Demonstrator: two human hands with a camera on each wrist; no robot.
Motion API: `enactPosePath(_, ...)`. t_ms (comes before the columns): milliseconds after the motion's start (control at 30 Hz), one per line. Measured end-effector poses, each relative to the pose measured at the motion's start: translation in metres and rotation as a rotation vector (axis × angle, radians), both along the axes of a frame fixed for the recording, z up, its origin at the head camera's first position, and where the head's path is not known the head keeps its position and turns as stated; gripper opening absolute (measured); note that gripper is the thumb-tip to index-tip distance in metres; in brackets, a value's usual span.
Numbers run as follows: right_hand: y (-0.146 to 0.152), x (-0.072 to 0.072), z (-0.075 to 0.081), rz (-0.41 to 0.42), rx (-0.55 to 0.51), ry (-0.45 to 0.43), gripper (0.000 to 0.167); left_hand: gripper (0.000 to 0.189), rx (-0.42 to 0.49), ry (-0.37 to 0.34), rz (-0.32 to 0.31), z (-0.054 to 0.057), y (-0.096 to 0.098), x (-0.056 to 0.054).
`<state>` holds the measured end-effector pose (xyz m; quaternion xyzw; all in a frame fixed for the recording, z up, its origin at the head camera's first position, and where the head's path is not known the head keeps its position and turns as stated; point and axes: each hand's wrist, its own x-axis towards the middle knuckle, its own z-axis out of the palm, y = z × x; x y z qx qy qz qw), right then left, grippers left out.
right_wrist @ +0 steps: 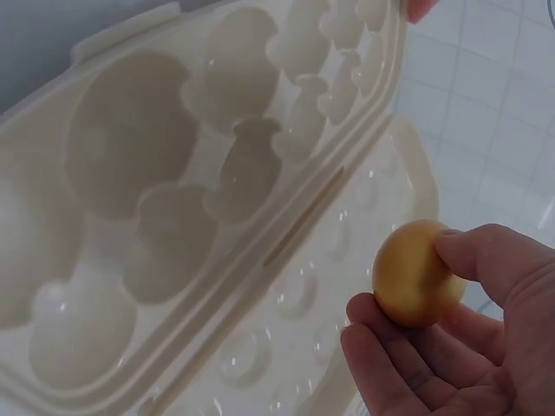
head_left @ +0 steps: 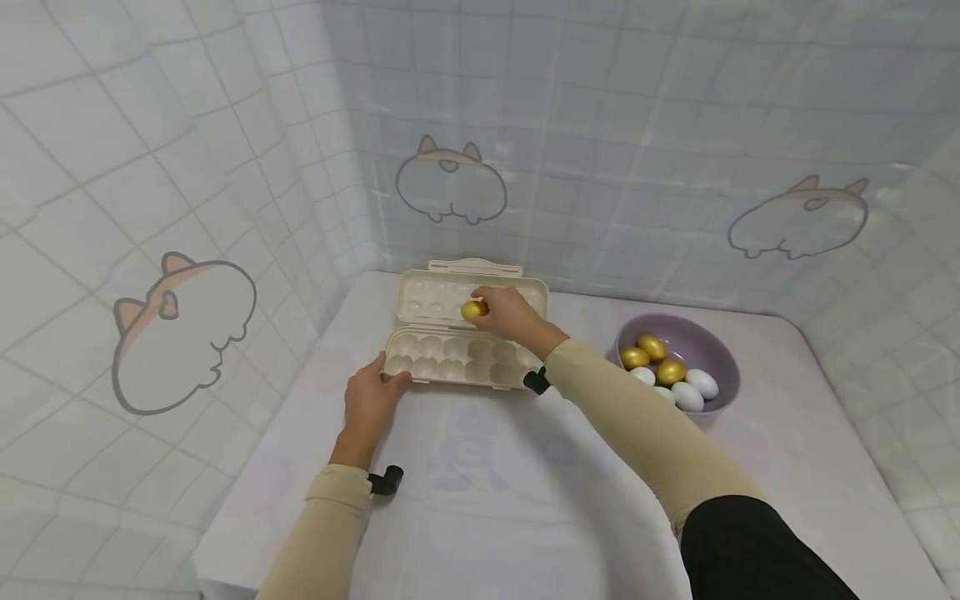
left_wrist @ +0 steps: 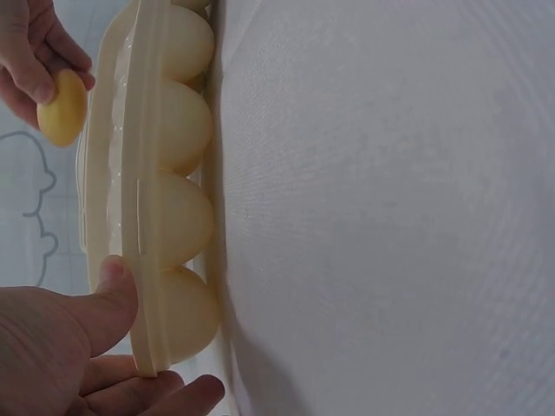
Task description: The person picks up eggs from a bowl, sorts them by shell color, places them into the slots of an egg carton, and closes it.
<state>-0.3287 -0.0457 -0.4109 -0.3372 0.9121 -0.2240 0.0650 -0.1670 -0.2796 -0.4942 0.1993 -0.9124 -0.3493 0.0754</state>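
Note:
An open cream plastic egg carton (head_left: 438,377) lies on the table, its lid (head_left: 411,310) folded back toward the wall. Between thumb and fingers my right hand (head_left: 510,312) holds a golden egg (head_left: 473,311) above the lid. In the right wrist view that egg (right_wrist: 416,276) is pinched at its side, and the carton's cups (right_wrist: 130,130) in sight hold nothing. My left hand (head_left: 369,400) grips the carton's near left corner. The left wrist view shows its thumb (left_wrist: 113,299) on the rim and its fingers around the end.
To the right stands a purple bowl (head_left: 723,375) with several golden eggs (head_left: 651,347) and white eggs (head_left: 702,383). A white cloth (head_left: 465,517) covers the table. Curtains with a tile pattern (head_left: 585,150) close in the back and both sides.

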Motion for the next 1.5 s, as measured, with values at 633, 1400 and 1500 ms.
enactPosePath(633, -0.062, 0.008, -0.035, 0.012, -0.012, -0.044, 0.038, 0.077, -0.047, 0.022, -0.005, -0.009, -0.009, 0.01)
enactPosePath(1400, -0.111, 0.035, -0.043, 0.1, 0.113, 0.023, 0.032, 0.076, -0.043, 0.004, 0.007, -0.008, -0.014, 0.014)
enactPosePath(1500, -0.114, 0.037, -0.048, 0.127, 0.153, 0.077, 0.03, 0.076, -0.04, 0.005, 0.002, -0.011, -0.015, 0.015)
